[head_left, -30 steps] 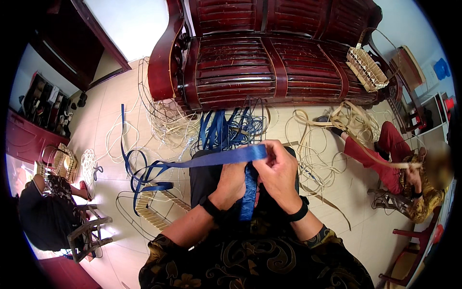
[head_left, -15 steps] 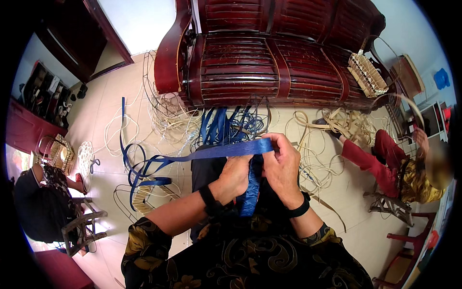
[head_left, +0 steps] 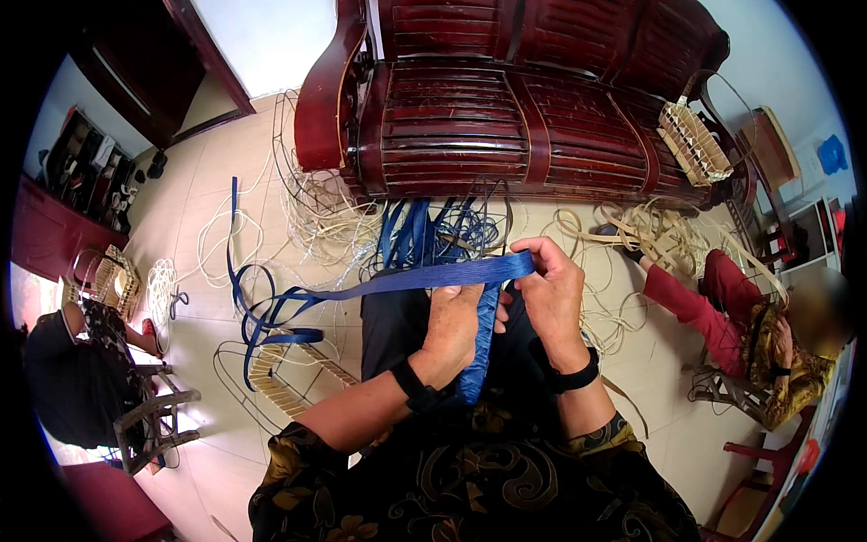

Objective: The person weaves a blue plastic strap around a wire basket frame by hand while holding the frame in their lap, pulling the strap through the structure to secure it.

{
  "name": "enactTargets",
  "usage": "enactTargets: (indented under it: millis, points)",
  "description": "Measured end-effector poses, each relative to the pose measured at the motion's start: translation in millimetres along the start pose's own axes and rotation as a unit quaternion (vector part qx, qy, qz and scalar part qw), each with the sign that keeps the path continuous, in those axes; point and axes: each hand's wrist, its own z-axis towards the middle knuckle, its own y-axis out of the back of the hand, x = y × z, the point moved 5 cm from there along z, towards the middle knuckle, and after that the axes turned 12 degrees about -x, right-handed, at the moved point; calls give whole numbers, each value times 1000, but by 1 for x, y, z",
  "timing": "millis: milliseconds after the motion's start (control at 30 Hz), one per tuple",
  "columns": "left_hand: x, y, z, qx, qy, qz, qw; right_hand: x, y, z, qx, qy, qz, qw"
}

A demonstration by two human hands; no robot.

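My left hand (head_left: 454, 327) is closed round a blue, strip-wrapped piece (head_left: 480, 357) that slants down toward my lap. Its thumb lies just beneath a flat blue strip (head_left: 406, 276). At the upper end of the wrapped piece, my right hand (head_left: 553, 294) pinches the strip between thumb and forefinger, where it folds over. From there the strip runs left across my knees and falls in loose curls (head_left: 262, 307) beside me. What lies inside the wrapping cannot be seen.
A dark red wooden bench (head_left: 452, 117) stands ahead, with a pale woven basket (head_left: 694, 143) on its right end. Blue strips (head_left: 411, 235) and pale cane coils (head_left: 325, 217) litter the floor. One person (head_left: 768, 343) sits at right, another (head_left: 77, 379) at left.
My right hand has shifted slightly right, carrying the strip's fold with it. The wrapped piece now leans more to the right. The person at right has lowered a raised hand.
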Motion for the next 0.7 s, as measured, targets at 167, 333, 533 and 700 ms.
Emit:
enactTargets:
  millis: [167, 333, 533, 700]
  points:
    - [2, -3, 1, -10, -18, 15, 1000, -9, -3, 3, 53, -54, 39, 996]
    - [3, -1, 0, -11, -25, 26, 999, -4, -13, 3, 48, 98, -49, 993]
    - [2, -5, -6, -54, -41, 44, 997, -4, -14, 3, -22, 165, -140, 976]
    - [3, -5, -1, -64, -78, 52, 993, -25, -31, 4, -6, 29, -68, 997]
